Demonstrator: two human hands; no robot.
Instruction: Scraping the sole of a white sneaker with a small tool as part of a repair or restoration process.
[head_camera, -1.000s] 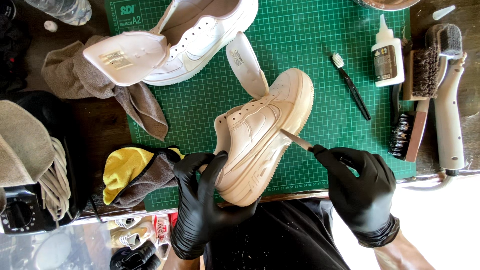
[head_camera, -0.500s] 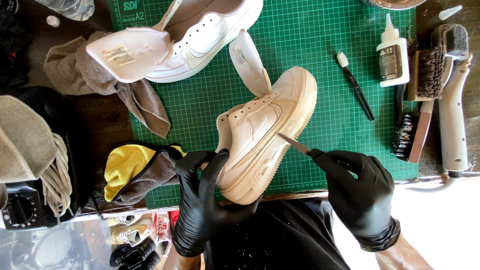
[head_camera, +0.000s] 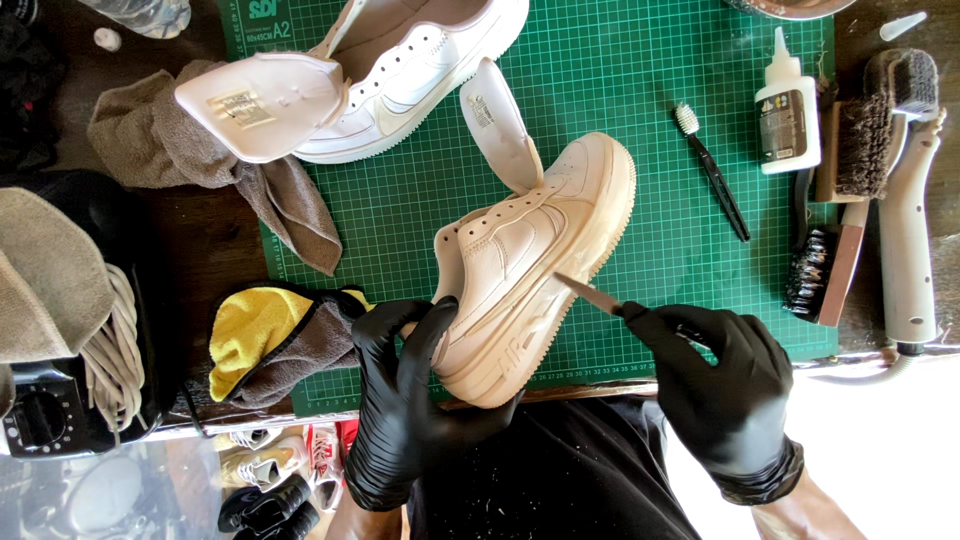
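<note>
head view: left hand (head_camera: 405, 400) grips sneaker (head_camera: 530, 265).

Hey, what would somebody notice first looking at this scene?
Two black-gloved hands at the bottom: the left hand grips a cream sneaker by its heel, while the right hand presses a thin blade against its sole. Behind, a white sneaker lies on the green cutting mat.

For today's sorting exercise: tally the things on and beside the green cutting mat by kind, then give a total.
Sneakers: 2
Brushes: 3
Glue bottles: 1
Cloths: 2
Blades: 1
Total: 9
</note>
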